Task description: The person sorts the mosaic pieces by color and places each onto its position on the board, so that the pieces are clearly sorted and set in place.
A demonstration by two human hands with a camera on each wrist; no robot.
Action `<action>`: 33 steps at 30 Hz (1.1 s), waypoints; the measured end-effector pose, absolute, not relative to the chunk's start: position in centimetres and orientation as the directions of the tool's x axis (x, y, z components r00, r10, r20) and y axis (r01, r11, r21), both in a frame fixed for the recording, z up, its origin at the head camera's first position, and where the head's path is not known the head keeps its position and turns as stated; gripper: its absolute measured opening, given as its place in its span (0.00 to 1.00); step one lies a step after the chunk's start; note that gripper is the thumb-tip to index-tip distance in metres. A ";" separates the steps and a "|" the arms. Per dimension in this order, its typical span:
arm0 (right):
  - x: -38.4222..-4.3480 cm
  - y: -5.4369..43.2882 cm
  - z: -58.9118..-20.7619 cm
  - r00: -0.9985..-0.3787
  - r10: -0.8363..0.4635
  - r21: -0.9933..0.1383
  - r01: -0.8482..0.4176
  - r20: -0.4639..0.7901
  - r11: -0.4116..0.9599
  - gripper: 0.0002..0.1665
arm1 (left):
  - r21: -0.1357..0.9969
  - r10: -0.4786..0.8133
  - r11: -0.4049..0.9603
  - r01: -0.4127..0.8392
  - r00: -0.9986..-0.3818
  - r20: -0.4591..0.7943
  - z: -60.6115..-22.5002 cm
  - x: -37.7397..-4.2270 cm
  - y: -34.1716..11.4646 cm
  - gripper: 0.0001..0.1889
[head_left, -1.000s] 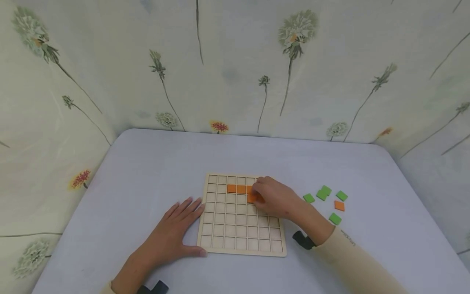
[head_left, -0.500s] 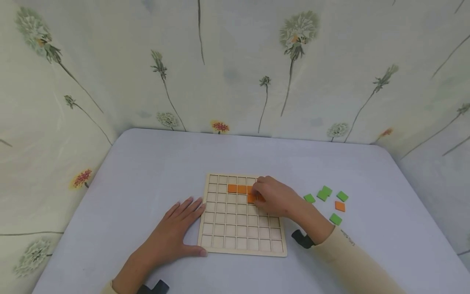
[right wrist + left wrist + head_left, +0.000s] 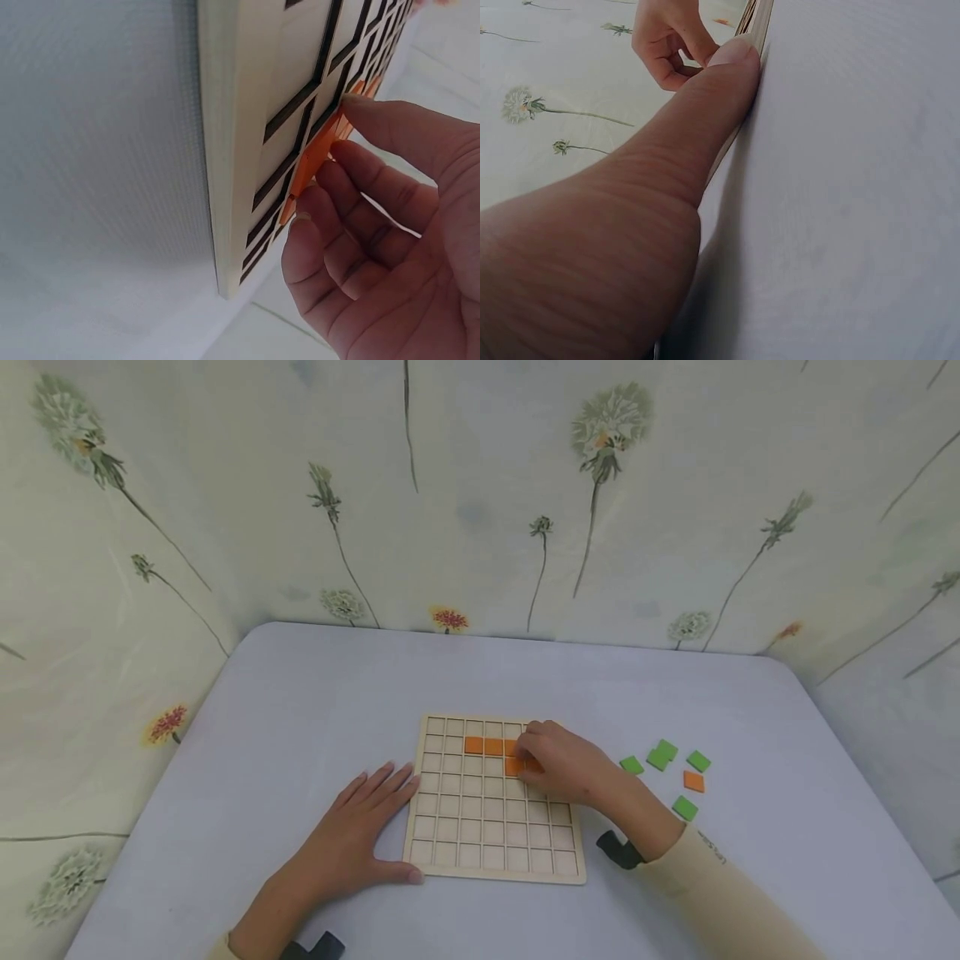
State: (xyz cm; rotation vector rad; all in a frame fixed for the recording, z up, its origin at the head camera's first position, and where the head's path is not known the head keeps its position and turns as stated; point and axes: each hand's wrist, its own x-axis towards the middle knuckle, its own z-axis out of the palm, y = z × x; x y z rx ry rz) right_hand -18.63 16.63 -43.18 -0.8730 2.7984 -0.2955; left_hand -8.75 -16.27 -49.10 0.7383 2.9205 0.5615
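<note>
A square wooden grid board lies flat on the table. Orange square tiles form a short row in its second row from the far edge, and another orange tile sits one row nearer. Over the board's upper right, my right hand bends its fingers down and covers part of the grid. The right wrist view shows its thumb and fingertips pinching an orange tile at the cells, with more orange beside it. My left hand rests with spread fingers against the board's left edge, thumb at the near corner.
Right of the board lie several loose green tiles and one loose orange tile. A white cloth covers the table. Behind it hangs a pale curtain printed with dandelions.
Both hands stay in place, and the tiles keep their positions. Only a very slight shift of the head view shows since the first frame.
</note>
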 end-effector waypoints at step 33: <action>-17.7 18.6 -42.8 -0.828 -0.550 -0.239 -0.517 -0.103 0.822 0.16 | 0.363 0.474 0.815 0.452 -0.880 0.030 -49.3 -8.7 -16.2 0.63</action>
